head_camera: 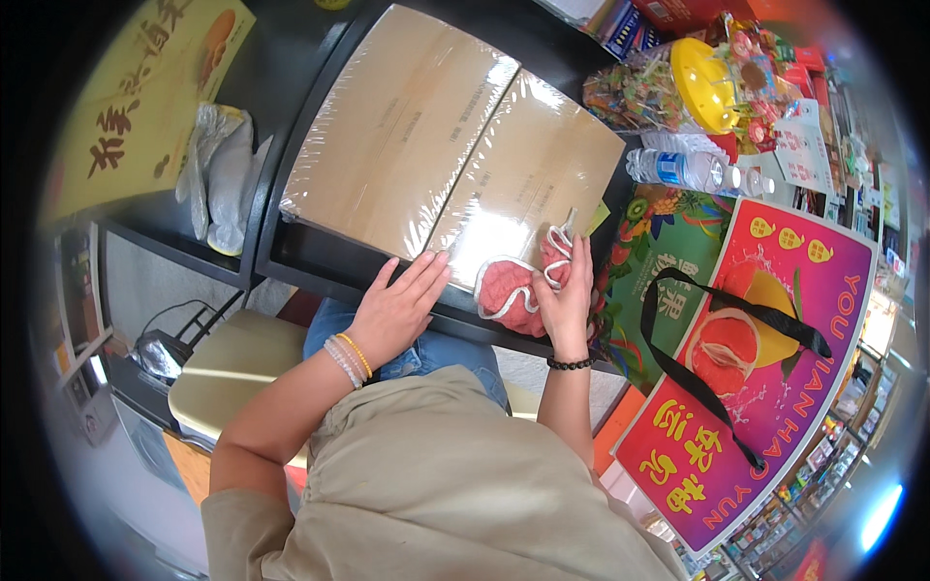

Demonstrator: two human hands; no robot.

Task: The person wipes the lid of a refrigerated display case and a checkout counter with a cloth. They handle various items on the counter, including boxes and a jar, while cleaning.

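Note:
Two cardboard boxes in clear shrink wrap, a larger one (396, 131) and a narrower one (538, 160), lie side by side before me on a black surface (320, 258). At their near edge rests my left hand (407, 301), palm down, its fingertips by the gap between them, holding nothing. My right hand (568, 290) has its thumb and fingers on a pink cloth (505, 290) with white wavy trim, at the near right corner of the narrower box. Part of the cloth is behind the fingers.
Grey-white work gloves (221, 174) lie at the left. To the right stand a candy jar (647, 83) with a yellow lid, plastic water bottles (676, 168) and a fruit-printed gift box (755, 348) with a black strap. A beige chair seat (232, 363) is at lower left.

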